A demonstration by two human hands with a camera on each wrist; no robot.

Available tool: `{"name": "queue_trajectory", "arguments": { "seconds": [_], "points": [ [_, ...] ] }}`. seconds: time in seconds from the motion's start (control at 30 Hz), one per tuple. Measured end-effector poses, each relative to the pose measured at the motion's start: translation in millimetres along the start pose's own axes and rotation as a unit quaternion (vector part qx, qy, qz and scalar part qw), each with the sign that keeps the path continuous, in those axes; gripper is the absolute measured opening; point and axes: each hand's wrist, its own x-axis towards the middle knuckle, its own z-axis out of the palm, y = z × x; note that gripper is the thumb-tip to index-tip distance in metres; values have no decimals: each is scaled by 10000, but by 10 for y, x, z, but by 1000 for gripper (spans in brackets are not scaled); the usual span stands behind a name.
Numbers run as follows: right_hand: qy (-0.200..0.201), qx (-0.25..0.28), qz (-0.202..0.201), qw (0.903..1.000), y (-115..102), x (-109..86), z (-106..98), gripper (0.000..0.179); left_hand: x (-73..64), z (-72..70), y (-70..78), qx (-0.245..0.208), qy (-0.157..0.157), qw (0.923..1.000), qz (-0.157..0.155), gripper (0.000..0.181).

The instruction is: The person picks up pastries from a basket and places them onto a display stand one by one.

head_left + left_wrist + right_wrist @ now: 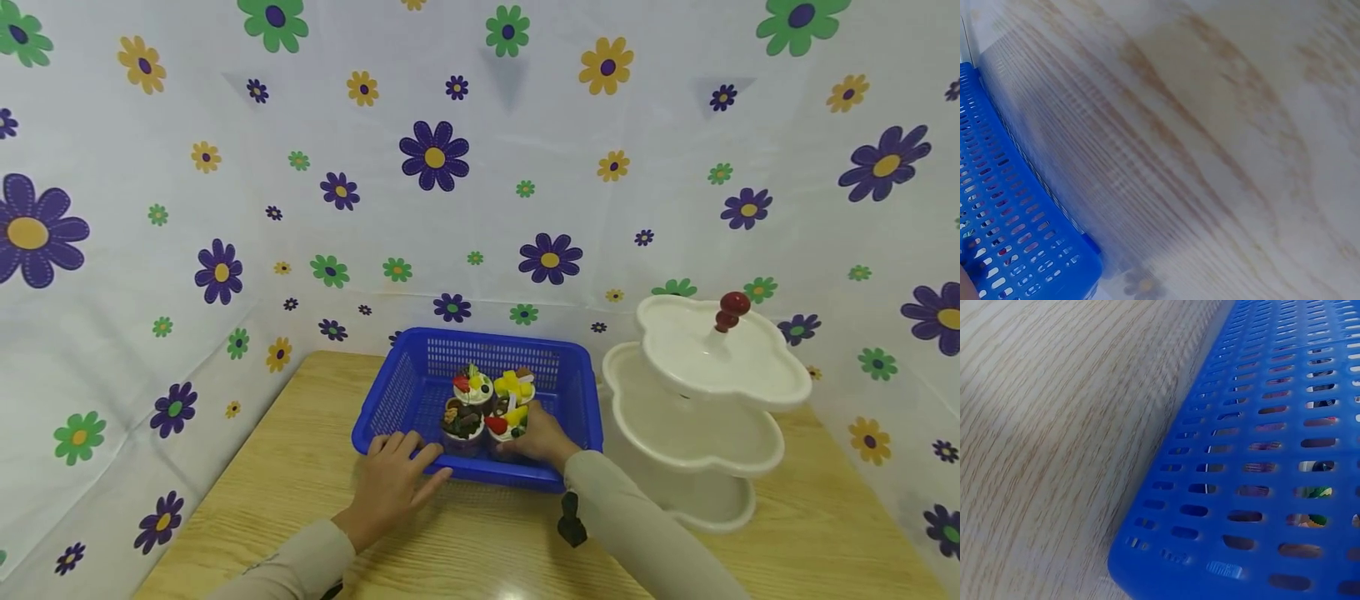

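A blue plastic basket point(581, 375) stands on the table against the back cloth, with several topped cupcakes grouped inside it. My right hand point(542, 437) reaches over the front rim and grips the front-right fruit cupcake point(510, 423), topped with strawberry and yellow fruit. To its left is a cupcake with dark topping point(462, 421); behind stand a strawberry-topped cupcake point(472, 386) and one with yellow cubes point(514, 386). My left hand point(393, 479) rests on the front-left rim, fingers extended over it. In the right wrist view, the perforated basket wall point(1254, 469) hides the right hand.
Right of the basket rises a white three-tier stand point(697, 433) with scalloped trays and a red knob point(733, 305), close to my right forearm. Flower-printed cloth point(480, 217) walls the wooden table point(292, 450) at the back and both sides.
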Motion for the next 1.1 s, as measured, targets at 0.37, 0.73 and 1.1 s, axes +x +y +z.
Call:
{"name": "queue_trajectory", "arguments": {
  "seconds": [0.37, 0.73, 1.1],
  "points": [
    [-57, 318, -106, 9994, 8, -44, -65, 87, 21, -3, 10, -54, 28, 10000, 68, 42],
    [-103, 528, -245, 9983, -1, -114, -135, 82, 1, -31, 26, -26, -154, 9999, -37, 37],
    [118, 1054, -668, 9921, -163, -297, -406, 81, 2, -16, 11, -99, -106, 9999, -33, 36]
  ]
}}
